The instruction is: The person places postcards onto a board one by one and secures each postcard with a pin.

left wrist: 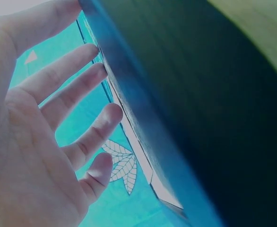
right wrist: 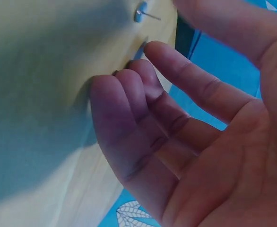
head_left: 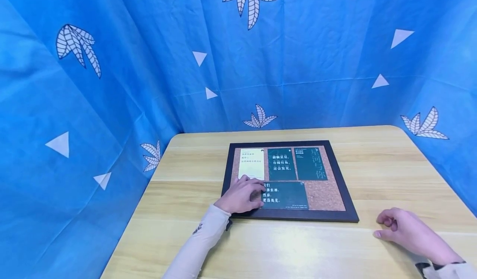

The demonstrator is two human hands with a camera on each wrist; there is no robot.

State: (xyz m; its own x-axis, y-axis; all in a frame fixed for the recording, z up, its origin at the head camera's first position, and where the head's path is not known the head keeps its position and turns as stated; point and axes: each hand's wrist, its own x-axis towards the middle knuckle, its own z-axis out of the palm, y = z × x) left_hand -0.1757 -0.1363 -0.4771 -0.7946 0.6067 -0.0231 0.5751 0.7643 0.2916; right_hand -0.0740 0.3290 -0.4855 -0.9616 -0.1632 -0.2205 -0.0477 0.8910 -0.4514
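A dark-framed cork board (head_left: pixel 298 215) lies on the table. My left hand (head_left: pixel 242 196) rests at its lower left, with fingertips touching the left end of a green card (head_left: pixel 288 196) printed in white. In the left wrist view, the left hand's fingers (left wrist: pixel 74 101) reach out fairly straight to the board. My right hand (head_left: pixel 413 233) hovers low over the table, right of the board, with loosely curled fingers and nothing visible between them. A small pushpin (right wrist: pixel 141 12) lies near those fingertips in the right wrist view. A small dark shape behind them is partly hidden.
Across the board's upper part sit a pale yellow card (head_left: pixel 251 163) and two upright green cards, one central (head_left: pixel 282 163) and one on the right (head_left: pixel 311 163). Bare cork (head_left: pixel 326 194) shows at lower right. A blue patterned curtain (head_left: pixel 316 63) surrounds the wooden table (head_left: pixel 391 163).
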